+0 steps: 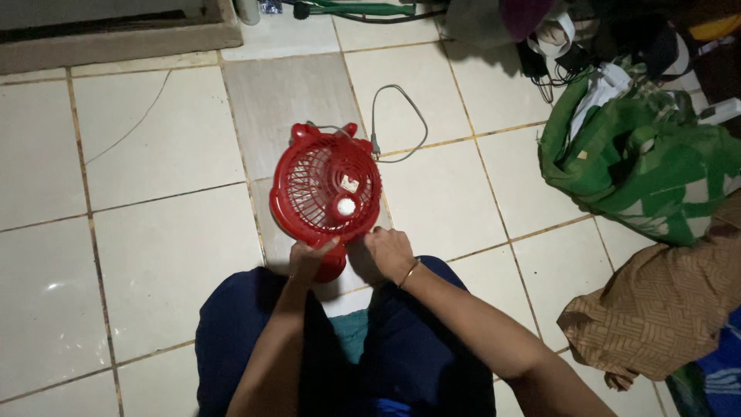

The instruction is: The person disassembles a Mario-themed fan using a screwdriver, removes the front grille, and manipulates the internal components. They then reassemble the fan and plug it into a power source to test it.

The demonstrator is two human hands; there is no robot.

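Note:
A small red table fan (325,189) lies on its back on the tiled floor, its round grille facing up with a white hub near the lower right. My left hand (310,259) grips the fan's lower edge, where the base joins the grille. At the grille's lower right rim rests my right hand (388,251), a thin bangle on its wrist; its fingers curl against the rim. A grey cord (398,123) loops from behind the fan across the tiles. My knees in dark blue trousers sit just below the fan.
A green patterned cloth heap (641,158) lies at the right, with a brown patterned cloth (664,305) below it. Dark cables and clutter (571,46) fill the top right. A raised stone step (116,35) runs along the top left.

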